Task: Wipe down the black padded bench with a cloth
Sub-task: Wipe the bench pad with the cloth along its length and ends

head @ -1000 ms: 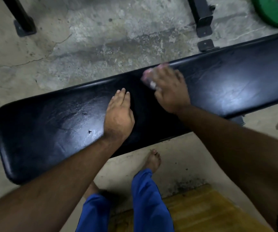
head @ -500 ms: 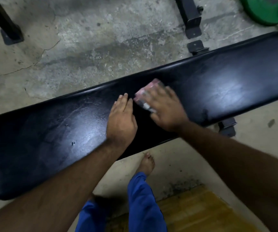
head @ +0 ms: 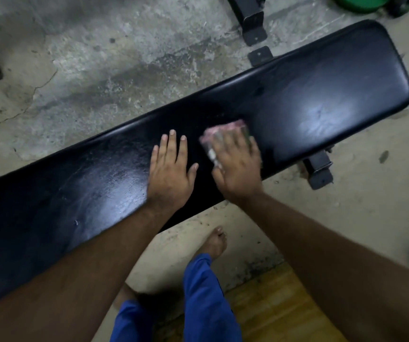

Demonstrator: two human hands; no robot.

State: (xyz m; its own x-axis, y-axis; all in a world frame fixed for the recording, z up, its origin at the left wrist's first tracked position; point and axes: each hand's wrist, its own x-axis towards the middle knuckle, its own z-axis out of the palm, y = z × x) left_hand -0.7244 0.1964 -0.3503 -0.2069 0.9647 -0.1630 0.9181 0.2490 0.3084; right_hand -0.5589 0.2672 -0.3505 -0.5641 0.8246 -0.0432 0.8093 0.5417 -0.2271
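A long black bench (head: 297, 99) is lying slanted across a grey concrete floor (head: 100, 58), low at its left end and high at its right end. Its top is shining where the light is hitting it.

Just left of the bench's middle, the person's left hand (head: 170, 172) is lying flat on the padding. Its fingers are stretched out straight and a little apart, and the thumb is sticking out to the side. This hand is not holding anything. Its arm is crossing over the near edge of the bench.

Just beside it, a bit more toward the bench's right end, the right hand (head: 236, 166) is pressing down on a small cloth (head: 223, 132). The cloth is pinkish with some pale bits, and it is looking blurry. It is lying on top of the bench, under the palm and fingers, and it is poking out past the fingertips. The fingers are spread over the cloth and pushing it flat on the padding.

Below the bench's near edge, a bare foot (head: 214, 244) is standing on the floor, with a blue trouser leg (head: 208, 299) above it. A yellow wooden board (head: 272, 307) is lying beside that leg.

Under the bench's right end, a dark metal leg (head: 318, 170) is sticking out. Past the bench's far edge, another black metal frame piece (head: 251, 19) is resting on the floor. A green round weight (head: 356, 2) is peeking in near the bench's right end.
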